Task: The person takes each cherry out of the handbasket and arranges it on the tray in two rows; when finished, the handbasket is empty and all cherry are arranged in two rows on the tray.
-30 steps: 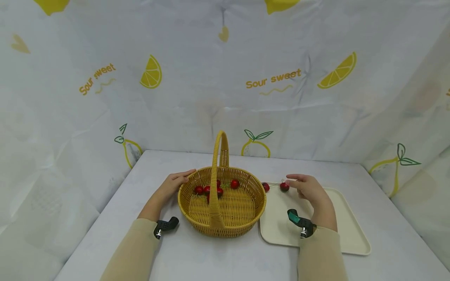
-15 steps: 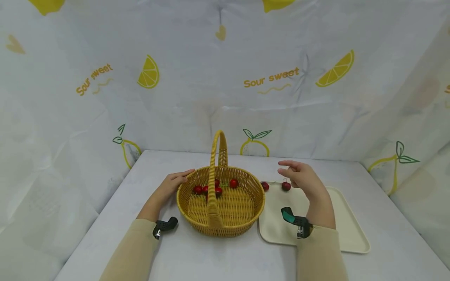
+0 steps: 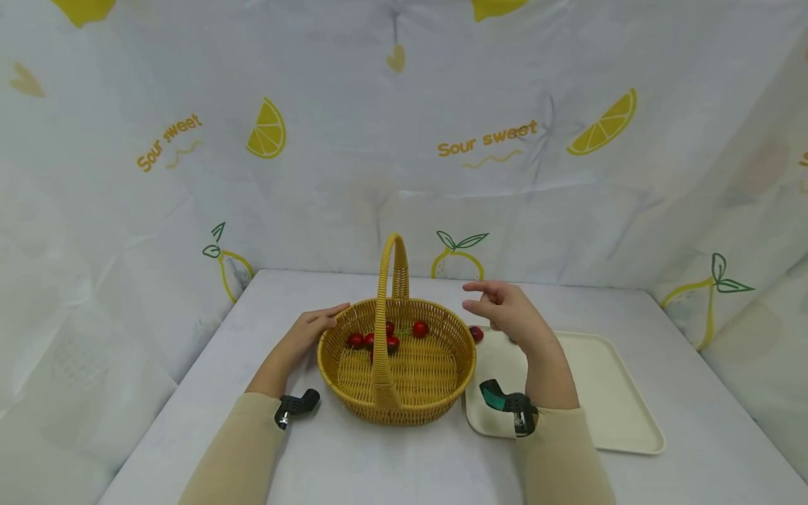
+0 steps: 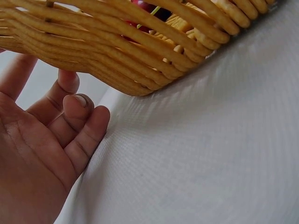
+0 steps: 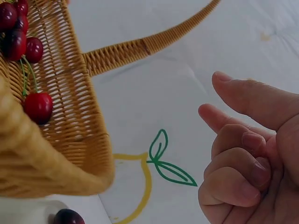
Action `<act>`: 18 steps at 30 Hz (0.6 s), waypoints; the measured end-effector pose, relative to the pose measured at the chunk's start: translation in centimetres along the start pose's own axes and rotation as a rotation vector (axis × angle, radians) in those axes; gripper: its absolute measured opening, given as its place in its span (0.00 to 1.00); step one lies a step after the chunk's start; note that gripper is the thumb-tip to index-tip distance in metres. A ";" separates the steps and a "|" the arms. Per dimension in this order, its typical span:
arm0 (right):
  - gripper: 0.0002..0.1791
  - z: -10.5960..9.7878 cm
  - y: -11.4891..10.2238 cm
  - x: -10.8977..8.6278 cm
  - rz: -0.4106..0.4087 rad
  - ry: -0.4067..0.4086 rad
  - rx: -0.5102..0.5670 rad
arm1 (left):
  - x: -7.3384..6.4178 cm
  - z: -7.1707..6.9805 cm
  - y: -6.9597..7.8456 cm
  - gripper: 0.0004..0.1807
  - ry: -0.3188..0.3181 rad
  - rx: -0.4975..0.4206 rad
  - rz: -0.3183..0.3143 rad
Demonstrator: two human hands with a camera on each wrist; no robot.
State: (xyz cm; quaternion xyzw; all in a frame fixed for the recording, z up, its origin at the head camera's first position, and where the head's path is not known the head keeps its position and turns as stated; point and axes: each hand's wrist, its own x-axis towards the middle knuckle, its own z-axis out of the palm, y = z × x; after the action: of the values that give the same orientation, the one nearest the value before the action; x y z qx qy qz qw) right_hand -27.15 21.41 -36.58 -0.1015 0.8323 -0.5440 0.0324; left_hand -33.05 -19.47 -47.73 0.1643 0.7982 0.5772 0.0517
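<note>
A yellow wicker basket (image 3: 423, 415) with a tall arched handle (image 3: 382, 330) stands mid-table, several red cherries (image 3: 419, 329) lying inside. My left hand (image 3: 304, 335) rests against its left rim; in the left wrist view some fingers (image 4: 88, 133) bend loosely beneath the wall. To the right, my right hand (image 3: 505, 308) hovers above the tray's far left part, holding nothing. Its thumb and index finger reach out apart, the other fingers (image 5: 233, 179) folded. One cherry (image 3: 476, 334) lies at the tray's far left corner; another dark one (image 3: 513, 341) is mostly hidden under the hand.
The cream tray (image 3: 621, 414) sits right of the basket, close to its side. A white cloth covers the table (image 3: 353, 463). Behind hangs a white curtain (image 3: 353, 161) printed with lemons.
My right hand rises off the stemmed cherry on the tray and moves left toward the basket, with nothing in its fingers. That cherry stays on the tray. My left hand stays in place.
</note>
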 end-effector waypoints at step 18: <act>0.26 5.9 1.1 2.6 -0.007 -0.078 -0.088 | -0.1 0.1 0.2 0.28 0.015 0.002 -0.016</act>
State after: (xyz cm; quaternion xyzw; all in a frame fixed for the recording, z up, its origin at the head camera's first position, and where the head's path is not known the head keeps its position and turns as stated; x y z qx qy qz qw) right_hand -28.81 15.95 -39.81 -0.1269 0.8531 -0.5027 0.0584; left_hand -32.86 -19.39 -47.61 0.1536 0.8003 0.5774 0.0501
